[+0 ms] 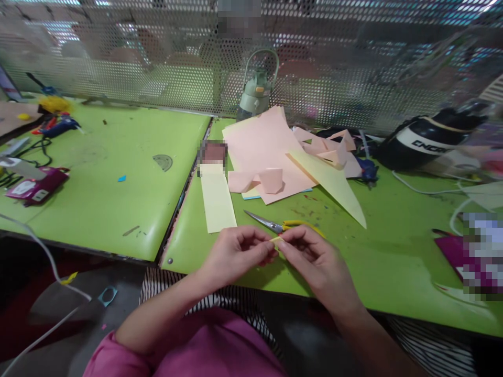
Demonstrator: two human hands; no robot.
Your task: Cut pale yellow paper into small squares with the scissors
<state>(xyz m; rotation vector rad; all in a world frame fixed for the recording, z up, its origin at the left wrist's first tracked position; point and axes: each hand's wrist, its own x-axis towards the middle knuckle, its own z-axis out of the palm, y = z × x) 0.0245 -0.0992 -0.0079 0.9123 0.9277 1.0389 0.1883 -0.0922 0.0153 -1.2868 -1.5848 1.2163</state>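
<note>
Between the fingertips of both hands is a small piece of yellow paper (pixel 277 240), mostly covered by the fingers. My left hand (pixel 239 251) pinches its left side, and my right hand (pixel 312 256) pinches its right side. Just beyond them lie scissors (pixel 275 225) with yellow handles, the blades pointing left and the handles partly behind my right hand. A pale yellow paper strip (pixel 218 201) rests flat beyond my left hand. Farther back are pink paper sheets (pixel 261 144), curled pink offcuts (pixel 271 181) and a pointed yellow sheet (pixel 334 186).
A green bottle (pixel 256 94) stands against the perforated metal screen (pixel 165 68). At the right lies a black bottle (pixel 428 137) near white cables. A gap (pixel 184 183) divides the two green tabletops. The left one bears a protractor (pixel 162 162) and a purple power strip (pixel 37 187).
</note>
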